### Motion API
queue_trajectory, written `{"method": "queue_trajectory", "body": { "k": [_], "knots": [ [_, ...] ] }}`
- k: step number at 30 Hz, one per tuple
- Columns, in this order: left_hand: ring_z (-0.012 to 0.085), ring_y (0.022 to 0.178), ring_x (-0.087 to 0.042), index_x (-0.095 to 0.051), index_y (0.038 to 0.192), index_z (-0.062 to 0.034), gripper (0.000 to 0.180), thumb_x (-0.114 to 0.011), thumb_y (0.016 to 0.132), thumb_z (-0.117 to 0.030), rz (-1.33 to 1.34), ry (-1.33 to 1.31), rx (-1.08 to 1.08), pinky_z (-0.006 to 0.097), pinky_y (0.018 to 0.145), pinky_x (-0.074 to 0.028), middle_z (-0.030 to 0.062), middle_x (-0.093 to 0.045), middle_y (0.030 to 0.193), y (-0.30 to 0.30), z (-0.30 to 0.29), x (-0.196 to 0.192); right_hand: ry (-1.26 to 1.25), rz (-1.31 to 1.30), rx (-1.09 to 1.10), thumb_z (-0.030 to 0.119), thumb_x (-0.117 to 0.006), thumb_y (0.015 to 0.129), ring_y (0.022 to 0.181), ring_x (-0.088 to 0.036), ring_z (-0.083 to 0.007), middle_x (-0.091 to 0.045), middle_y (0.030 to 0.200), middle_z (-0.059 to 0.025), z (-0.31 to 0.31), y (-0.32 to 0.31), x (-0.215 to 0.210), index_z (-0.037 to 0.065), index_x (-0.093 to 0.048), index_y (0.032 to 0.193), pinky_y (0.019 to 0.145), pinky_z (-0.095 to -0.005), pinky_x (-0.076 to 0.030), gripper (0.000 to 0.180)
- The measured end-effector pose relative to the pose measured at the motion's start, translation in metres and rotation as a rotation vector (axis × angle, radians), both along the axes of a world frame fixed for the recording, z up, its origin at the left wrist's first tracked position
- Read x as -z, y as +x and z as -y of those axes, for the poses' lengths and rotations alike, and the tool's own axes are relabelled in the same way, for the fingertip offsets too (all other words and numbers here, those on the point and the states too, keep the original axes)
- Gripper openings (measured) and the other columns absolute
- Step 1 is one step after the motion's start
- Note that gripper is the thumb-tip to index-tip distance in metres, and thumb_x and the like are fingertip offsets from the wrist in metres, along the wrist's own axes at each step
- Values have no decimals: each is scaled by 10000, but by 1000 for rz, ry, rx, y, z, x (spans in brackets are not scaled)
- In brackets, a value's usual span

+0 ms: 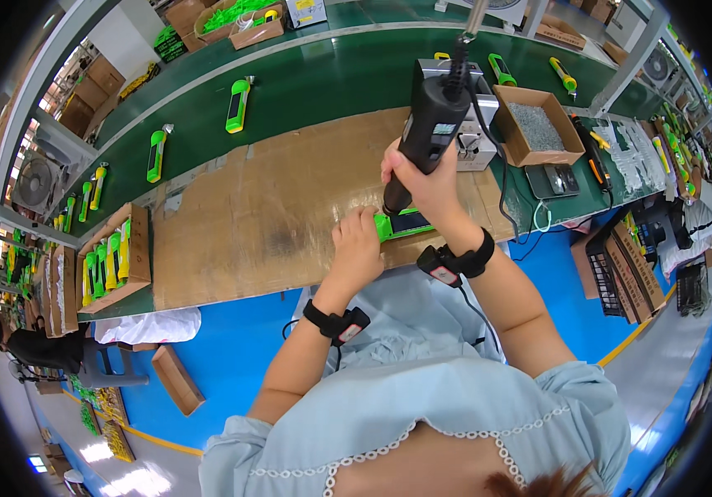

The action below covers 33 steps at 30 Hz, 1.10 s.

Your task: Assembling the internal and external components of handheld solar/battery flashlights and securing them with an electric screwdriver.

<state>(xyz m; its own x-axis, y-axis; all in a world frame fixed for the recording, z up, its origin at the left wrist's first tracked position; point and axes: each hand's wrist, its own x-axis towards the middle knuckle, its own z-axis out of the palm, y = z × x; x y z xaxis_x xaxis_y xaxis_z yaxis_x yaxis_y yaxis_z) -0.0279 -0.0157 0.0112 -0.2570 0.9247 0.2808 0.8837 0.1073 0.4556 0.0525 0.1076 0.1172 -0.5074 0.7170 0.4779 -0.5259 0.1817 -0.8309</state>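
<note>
"Gripping the black power driver (432,124), the right hand (426,178) had its fingers wrapped firmly around the barrel."

"And the left hand (358,248)?"

"Half-curled at the left end of a green lamp (410,221), which lay near the front edge of the cardboard sheet (240,215), below the driver's nose. I couldn't tell whether it pinched or merely steadied it."

"How far along was it?"

"Partway through that piece, I judged: the driver was in position, but any finished fastening was hidden. Similar lamps (238,106) lay farther out on the green bench (199,91), and more stood in a left-hand carton (142,240); whether those were done or waiting didn't show."
</note>
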Motion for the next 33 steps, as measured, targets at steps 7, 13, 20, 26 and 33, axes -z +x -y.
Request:
{"method": "queue_trajectory", "body": {
  "k": [7, 13, 20, 26, 33],
  "knots": [
    [380, 1142, -426, -403, 1247, -3, 574, -648, 743, -130, 2, 93, -12, 471, 932, -325, 199, -439, 1247, 7, 6, -4, -5, -43, -42, 30, -589, 846, 614, -585, -197, -565, 710, -119, 0, 11, -11, 8, -353, 1196, 560, -320, -496, 423],
    [357, 1123, -431, -432, 1242, -40, 524, -654, 782, -160, -50, 165, 38, 469, 925, -328, 149, -453, 1251, 8, 13, 9, -44, 64, 9, -41, -632, 800, 567, -579, -134, -564, 711, -69, 9, 8, -8, 47, -336, 1078, 495, -277, -485, 416],
    [344, 1111, -440, -457, 1203, -63, 507, -681, 755, -141, -88, 210, 39, 462, 911, -344, 131, -470, 1219, 9, 12, 14, 3, 87, 68, -58, -636, 793, 558, -569, -119, -559, 711, -56, 14, 7, -4, 44, -317, 1055, 496, -271, -479, 425],
    [333, 1118, -446, -512, 1183, -112, 489, -697, 732, -154, -99, 215, 41, 455, 922, -345, 120, -467, 1223, 8, 11, 16, -16, 66, 70, -63, -630, 794, 559, -570, -120, -567, 712, -60, 14, 6, -4, 44, -319, 1072, 500, -269, -482, 430],
    [320, 1083, -473, -556, 1146, -116, 430, -693, 742, -168, -98, 215, 43, 440, 890, -375, 124, -491, 1204, 5, 8, 13, -20, 47, 66, -63, -619, 797, 566, -575, -125, -571, 706, -57, 13, 5, -6, 46, -326, 1128, 507, -267, -482, 455]
  ]
}}
